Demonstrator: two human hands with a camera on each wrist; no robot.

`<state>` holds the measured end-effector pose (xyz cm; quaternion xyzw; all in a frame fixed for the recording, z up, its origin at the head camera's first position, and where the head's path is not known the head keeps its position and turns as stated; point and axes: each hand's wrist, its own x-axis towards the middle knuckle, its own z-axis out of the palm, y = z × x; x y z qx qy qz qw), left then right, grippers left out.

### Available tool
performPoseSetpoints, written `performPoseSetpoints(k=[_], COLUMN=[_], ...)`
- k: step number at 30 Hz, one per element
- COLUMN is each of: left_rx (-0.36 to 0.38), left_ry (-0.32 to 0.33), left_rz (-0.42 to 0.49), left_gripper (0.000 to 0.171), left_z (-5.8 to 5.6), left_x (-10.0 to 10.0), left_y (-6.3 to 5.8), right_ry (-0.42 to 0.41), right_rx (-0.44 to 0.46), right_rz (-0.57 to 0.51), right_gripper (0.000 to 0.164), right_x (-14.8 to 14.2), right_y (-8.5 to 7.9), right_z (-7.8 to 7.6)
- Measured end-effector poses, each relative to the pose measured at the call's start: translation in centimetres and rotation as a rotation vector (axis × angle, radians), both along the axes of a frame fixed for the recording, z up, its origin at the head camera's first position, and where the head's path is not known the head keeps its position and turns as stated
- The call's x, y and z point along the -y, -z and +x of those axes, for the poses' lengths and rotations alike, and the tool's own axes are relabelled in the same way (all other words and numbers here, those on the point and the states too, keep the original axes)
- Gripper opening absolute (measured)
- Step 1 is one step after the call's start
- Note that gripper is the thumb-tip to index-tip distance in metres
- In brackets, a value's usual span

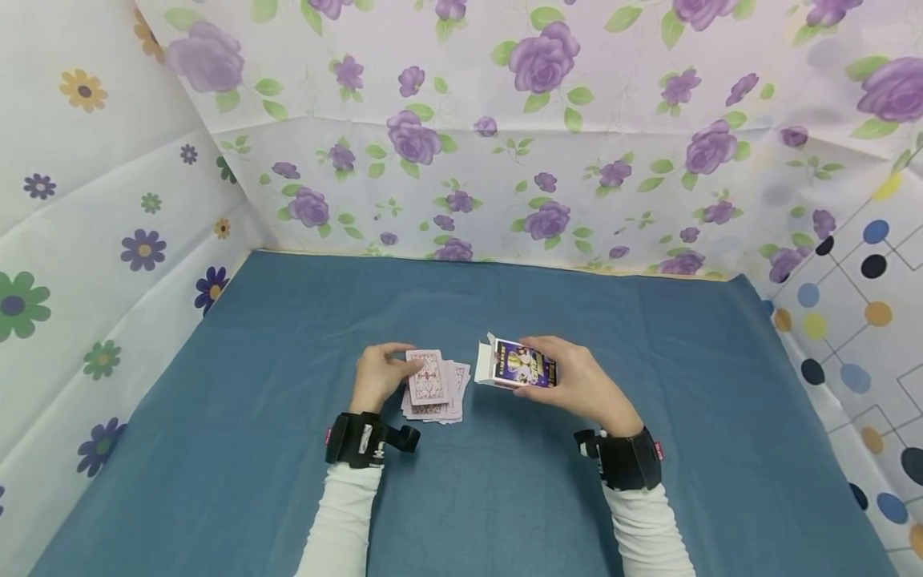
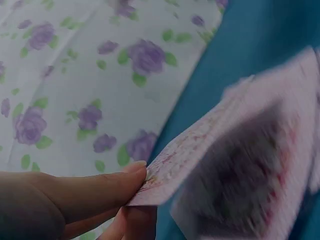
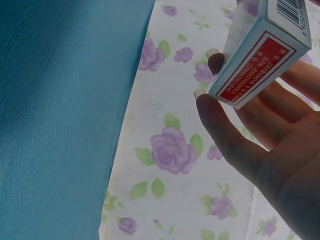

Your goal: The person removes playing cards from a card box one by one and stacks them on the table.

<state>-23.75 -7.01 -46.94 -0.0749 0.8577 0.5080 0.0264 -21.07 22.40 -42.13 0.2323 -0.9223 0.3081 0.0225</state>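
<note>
My left hand pinches a playing card between thumb and fingers, its red patterned back facing up. Whether more than one card is in that pinch, I cannot tell. Under it lies a loose, uneven pile of playing cards, blurred in the left wrist view, where the held card tilts above it. My right hand grips a card box by its sides, just right of the pile. White flaps stand out at the box's left end. The right wrist view shows its red-labelled side; its inside is hidden.
A blue cloth covers the table. Behind it hangs a white sheet with purple flowers, and patterned sheets also rise on the left and right. Each wrist wears a black strap.
</note>
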Motion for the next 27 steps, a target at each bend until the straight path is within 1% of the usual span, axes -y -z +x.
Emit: performPoseSetpoints(k=[2, 4, 10, 12, 14, 15, 16, 18, 21, 22, 23, 24, 25, 26, 27], left_rx=[-0.007, -0.016, -0.069, -0.09, -0.125, -0.151, -0.195, -0.264, -0.335, -0.338, -0.319, -0.304, -0.287, -0.277, -0.266], left_ry=[-0.011, -0.02, -0.08, -0.09, -0.077, -0.061, -0.026, 0.056, 0.233, 0.291, 0.329, 0.364, 0.387, 0.399, 0.397], left_rz=[-0.076, -0.128, -0.191, -0.205, -0.217, -0.214, -0.209, -0.174, -0.018, 0.029, 0.067, 0.096, 0.109, 0.097, 0.07], left_gripper=[0.037, 0.038, 0.037, 0.037, 0.037, 0.037, 0.035, 0.033, 0.027, 0.025, 0.022, 0.02, 0.018, 0.016, 0.014], left_z=[0.1, 0.1, 0.1, 0.2, 0.3, 0.5, 0.2, 0.5, 0.9, 1.1, 1.7, 1.8, 2.0, 2.2, 2.3], left_x=[0.0, -0.2, -0.7, -0.9, -1.0, -1.1, -0.9, -1.2, -2.0, -2.4, -3.1, -3.6, -4.1, -4.6, -5.1], left_y=[0.5, 0.9, 1.3, 1.4, 1.2, 1.0, 1.5, 0.7, -1.1, -1.7, -3.1, -3.5, -3.9, -4.2, -4.3], right_ry=[-0.003, -0.008, -0.019, -0.018, -0.017, -0.016, -0.014, -0.014, -0.014, -0.013, -0.014, -0.018, -0.019, -0.024, -0.029], right_rx=[0.0, 0.003, 0.015, 0.014, 0.012, 0.011, 0.012, 0.013, 0.016, 0.019, 0.018, 0.018, 0.019, 0.015, 0.012], right_rz=[0.002, 0.003, 0.0, 0.003, 0.007, 0.009, 0.01, 0.009, 0.003, 0.0, 0.001, -0.003, -0.005, -0.007, -0.007], right_gripper=[0.066, 0.065, 0.065, 0.066, 0.066, 0.066, 0.066, 0.066, 0.066, 0.066, 0.066, 0.066, 0.066, 0.065, 0.065], right_x=[0.0, 0.0, 0.0, 0.0, 0.0, 0.0, 0.0, 0.0, 0.0, 0.0, 0.1, 0.1, 0.1, 0.1, 0.2], right_y=[0.1, 0.1, 0.2, 0.2, 0.2, 0.2, 0.2, 0.2, 0.1, 0.1, 0.1, 0.1, 0.1, 0.1, 0.1], right_z=[0.0, 0.0, -0.1, -0.1, -0.1, -0.1, -0.1, -0.1, -0.1, 0.0, 0.0, 0.0, 0.0, 0.1, 0.1])
